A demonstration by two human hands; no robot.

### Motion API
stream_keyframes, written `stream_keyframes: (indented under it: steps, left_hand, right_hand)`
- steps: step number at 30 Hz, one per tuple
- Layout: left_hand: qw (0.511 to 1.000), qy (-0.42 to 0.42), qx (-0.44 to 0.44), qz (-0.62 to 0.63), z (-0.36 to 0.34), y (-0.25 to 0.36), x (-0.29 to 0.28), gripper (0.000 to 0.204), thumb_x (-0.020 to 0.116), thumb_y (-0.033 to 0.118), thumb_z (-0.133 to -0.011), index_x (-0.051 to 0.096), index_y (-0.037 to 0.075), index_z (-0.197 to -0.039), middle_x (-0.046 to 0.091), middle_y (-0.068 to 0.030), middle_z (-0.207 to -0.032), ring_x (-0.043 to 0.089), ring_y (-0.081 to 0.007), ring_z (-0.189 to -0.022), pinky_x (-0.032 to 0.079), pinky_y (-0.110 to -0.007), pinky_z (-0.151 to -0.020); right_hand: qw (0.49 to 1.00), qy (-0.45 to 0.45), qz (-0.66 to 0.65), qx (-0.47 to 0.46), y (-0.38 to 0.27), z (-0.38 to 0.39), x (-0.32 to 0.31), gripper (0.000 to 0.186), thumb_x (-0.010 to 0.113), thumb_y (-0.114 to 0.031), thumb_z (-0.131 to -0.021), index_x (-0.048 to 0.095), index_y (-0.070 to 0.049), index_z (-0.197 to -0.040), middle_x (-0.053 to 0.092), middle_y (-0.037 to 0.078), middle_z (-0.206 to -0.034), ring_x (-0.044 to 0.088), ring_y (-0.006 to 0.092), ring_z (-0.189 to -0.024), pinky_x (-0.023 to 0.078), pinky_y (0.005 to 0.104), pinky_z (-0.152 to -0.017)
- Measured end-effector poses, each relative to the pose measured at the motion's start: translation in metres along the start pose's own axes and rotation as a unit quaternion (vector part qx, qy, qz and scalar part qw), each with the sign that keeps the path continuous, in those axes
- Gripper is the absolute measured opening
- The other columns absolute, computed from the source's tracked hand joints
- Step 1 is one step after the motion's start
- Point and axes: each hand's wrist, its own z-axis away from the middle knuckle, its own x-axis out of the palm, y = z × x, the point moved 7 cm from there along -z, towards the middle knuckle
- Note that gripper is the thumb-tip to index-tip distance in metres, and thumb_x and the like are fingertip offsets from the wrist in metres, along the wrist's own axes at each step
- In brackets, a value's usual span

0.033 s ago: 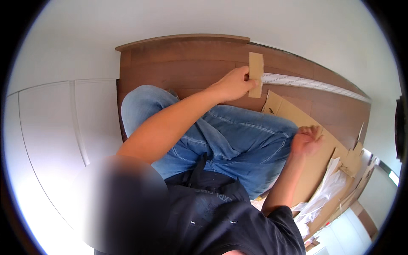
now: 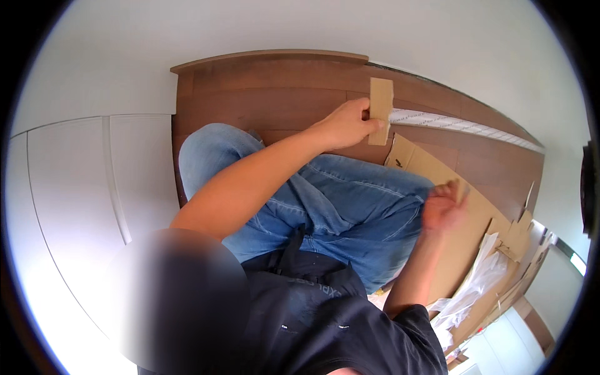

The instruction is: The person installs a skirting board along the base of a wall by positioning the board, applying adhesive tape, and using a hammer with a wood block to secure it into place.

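My left hand [image 2: 352, 124] is closed on the lower part of a short tan rectangular piece [image 2: 380, 100], with the thumb on its face. One long side of the piece looks ragged; I cannot tell whether it is cardboard or wood. The piece is held upright over the brown plank floor [image 2: 269, 103], by the end of a long white printed strip [image 2: 462, 123]. My right hand [image 2: 441, 209] is raised beside my right knee, above a large cardboard sheet [image 2: 465, 250]. Motion smears its fingers, so what they hold, if anything, is not clear.
A thin brown board [image 2: 269, 56] runs along the far wall. White cabinet doors [image 2: 69, 181] stand at the left. Torn cardboard [image 2: 516, 237] and crumpled clear plastic wrap [image 2: 472, 287] lie at the right. My bent legs in jeans [image 2: 325, 194] take up the middle.
My right hand has shifted slightly left and up, its fingers blurred. My left hand and the tan piece have moved a touch to the right.
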Motion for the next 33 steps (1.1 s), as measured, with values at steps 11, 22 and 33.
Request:
stream_keyframes:
  steps: [11,22,33]
  left_hand:
    - [0.998,0.036,-0.04,0.02,-0.002,0.005,-0.031,0.034,0.071,0.027,-0.098,0.071,-0.001,-0.117,0.072,-0.0093,-0.106,0.066,-0.0147,-0.094,0.052,-0.03,-0.081]
    - [0.982,0.16,-0.104,-0.013,-0.057,-0.032,-0.085,0.043,0.057,0.034,-0.105,0.057,0.001,-0.132,0.065,-0.0119,-0.121,0.066,-0.0202,-0.101,0.054,-0.034,-0.083]
    - [0.683,0.208,0.107,-0.692,-0.115,-0.022,-0.045,0.049,0.053,0.015,-0.095,0.052,-0.004,-0.14,0.052,-0.017,-0.135,0.046,-0.0341,-0.129,0.037,-0.045,-0.111]
  right_hand:
    - [0.854,-0.201,0.473,0.084,0.133,-0.026,0.156,0.028,0.061,-0.013,-0.101,0.064,0.0,-0.126,0.068,0.005,-0.092,0.065,0.0108,-0.073,0.053,0.0245,-0.067]
    - [0.858,-0.237,0.45,0.075,0.125,-0.122,0.187,0.031,0.069,-0.013,-0.097,0.066,0.005,-0.122,0.068,0.006,-0.092,0.067,0.0124,-0.077,0.056,0.0268,-0.072]
    - [0.884,-0.128,0.448,0.048,0.169,-0.202,0.115,0.039,0.065,-0.023,-0.104,0.059,0.002,-0.134,0.071,0.012,-0.116,0.071,0.0178,-0.097,0.056,0.031,-0.084]
